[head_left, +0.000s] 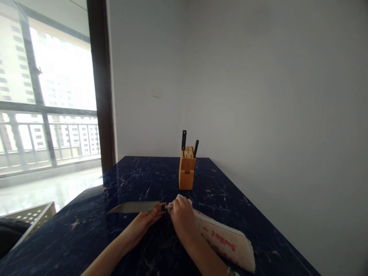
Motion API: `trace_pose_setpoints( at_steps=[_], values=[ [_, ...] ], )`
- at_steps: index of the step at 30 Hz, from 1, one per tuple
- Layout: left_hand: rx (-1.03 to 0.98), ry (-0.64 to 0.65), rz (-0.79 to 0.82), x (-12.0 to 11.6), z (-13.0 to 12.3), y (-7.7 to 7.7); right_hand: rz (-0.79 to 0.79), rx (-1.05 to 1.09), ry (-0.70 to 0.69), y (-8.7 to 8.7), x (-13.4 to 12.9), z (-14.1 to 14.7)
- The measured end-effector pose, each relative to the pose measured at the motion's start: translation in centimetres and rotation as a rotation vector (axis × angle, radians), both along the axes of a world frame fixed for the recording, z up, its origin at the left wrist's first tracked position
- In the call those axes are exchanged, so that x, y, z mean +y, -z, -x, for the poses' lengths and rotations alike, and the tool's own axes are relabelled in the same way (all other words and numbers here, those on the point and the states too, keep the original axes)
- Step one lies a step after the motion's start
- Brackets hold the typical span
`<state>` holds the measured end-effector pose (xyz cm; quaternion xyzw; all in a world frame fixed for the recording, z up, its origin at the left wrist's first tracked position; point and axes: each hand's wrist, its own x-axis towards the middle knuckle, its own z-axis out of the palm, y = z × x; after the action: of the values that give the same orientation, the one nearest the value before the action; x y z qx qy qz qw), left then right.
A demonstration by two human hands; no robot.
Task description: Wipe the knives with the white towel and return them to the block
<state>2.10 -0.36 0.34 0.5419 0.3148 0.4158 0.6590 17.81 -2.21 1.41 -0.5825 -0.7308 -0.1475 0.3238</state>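
Observation:
A wide-bladed knife (135, 207) lies level above the near part of the table, its tip pointing left. My left hand (151, 215) grips it where the blade meets the dark handle. Closed round the handle's right end, with a cloth bunched between, is my right hand (182, 214). The rest of the white cloth (224, 241), with red lettering, trails to the right over the table. Beyond my hands stands a wooden knife block (186, 174) with two black-handled tools upright in its slots.
The dark blue marbled table (143, 172) reaches back to a plain grey wall. A tall window with a railing outside is at the left. Below it, at the lower left, stands a perforated light-coloured chair or basket (37, 218) with something black on it.

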Motion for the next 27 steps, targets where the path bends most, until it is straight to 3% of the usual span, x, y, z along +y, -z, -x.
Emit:
trace_pose_setpoints(
  at_steps=[3, 10, 16, 22, 27],
  values=[
    [0.002, -0.02, -0.001, -0.1, -0.1, 0.0, 0.025, 0.011, 0.014, -0.2, 0.0, -0.3],
    [0.031, -0.078, -0.084, -0.2, -1.0, 0.2, 0.008, -0.036, -0.117, -0.3, -0.7, 0.6],
    [0.072, -0.143, -0.022, -0.2, -0.9, 0.0, 0.008, -0.071, -0.118, -0.8, -0.5, -0.1],
    [-0.034, -0.115, 0.069, -0.2, -0.4, -0.3, 0.052, -0.126, -0.001, 0.1, 0.7, -2.0],
    [-0.013, -0.234, 0.074, 0.3, -0.3, 0.0, 0.095, -0.122, 0.192, -0.3, 1.1, -4.3]
  ],
)
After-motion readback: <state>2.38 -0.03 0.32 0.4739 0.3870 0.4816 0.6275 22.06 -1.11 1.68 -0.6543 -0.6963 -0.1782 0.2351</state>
